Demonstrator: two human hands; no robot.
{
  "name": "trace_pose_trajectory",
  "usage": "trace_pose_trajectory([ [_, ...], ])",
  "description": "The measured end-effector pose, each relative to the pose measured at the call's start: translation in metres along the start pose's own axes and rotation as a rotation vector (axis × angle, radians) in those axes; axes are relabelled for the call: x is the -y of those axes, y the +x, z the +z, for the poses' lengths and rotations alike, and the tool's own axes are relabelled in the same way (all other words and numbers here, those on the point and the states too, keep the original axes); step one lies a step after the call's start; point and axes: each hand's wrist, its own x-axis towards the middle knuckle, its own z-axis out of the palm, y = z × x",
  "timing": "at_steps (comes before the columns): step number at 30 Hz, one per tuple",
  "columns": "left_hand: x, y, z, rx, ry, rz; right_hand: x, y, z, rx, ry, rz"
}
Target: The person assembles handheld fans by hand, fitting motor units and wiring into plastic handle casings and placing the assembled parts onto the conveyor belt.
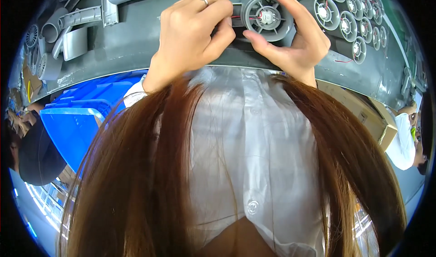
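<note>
A round grey motor housing (pixel 285 28) with spokes and a white-centred motor (pixel 267 17) sits between my hands at the top middle. My right hand (pixel 302 41) curves around its right side, thumb at the lower left rim and a finger at the top. From the motor a thin red wire (pixel 236 17) runs left to my left hand (pixel 190 30), which wears a ring. That hand is closed, its thumb and index finger pinched at the wire; the fingertips are partly hidden. A grey piece (pixel 237 8) shows just left of the housing.
Several similar grey housings (pixel 346 26) with motors stand grouped at the far right. Loose grey plastic shells (pixel 76 44) lie at the left of the dark table (pixel 131 44). Below its edge are a blue bin (pixel 68 125) and a cardboard box (pixel 359 112). Other people are at both sides.
</note>
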Motion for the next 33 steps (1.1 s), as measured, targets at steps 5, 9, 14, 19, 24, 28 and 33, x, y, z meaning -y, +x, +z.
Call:
trace_pose_trajectory([
  [5, 0.01, 0.002, 0.002, 0.04, -0.042, -0.048, -0.01, 0.008, 0.007, 0.02, -0.006, 0.009],
  [9, 0.006, 0.005, 0.001, 0.084, -0.039, -0.13, -0.011, 0.013, 0.007, 0.031, 0.014, 0.027],
  [14, 0.006, 0.009, 0.0, 0.124, 0.008, -0.165, -0.009, 0.013, 0.004, 0.118, 0.17, 0.27],
  [19, 0.008, 0.008, -0.008, 0.203, 0.05, -0.189, -0.002, 0.014, 0.005, 0.13, 0.145, 0.27],
  [24, 0.009, 0.009, -0.012, 0.246, 0.022, -0.165, 0.004, 0.017, 0.004, 0.171, 0.237, 0.502],
  [28, 0.004, 0.014, -0.017, 0.31, 0.064, -0.107, 0.007, 0.016, 0.005, 0.164, 0.206, 0.507],
  [33, 0.003, 0.01, -0.016, 0.228, 0.084, -0.058, 0.001, 0.014, 0.007, 0.17, 0.368, 0.526],
])
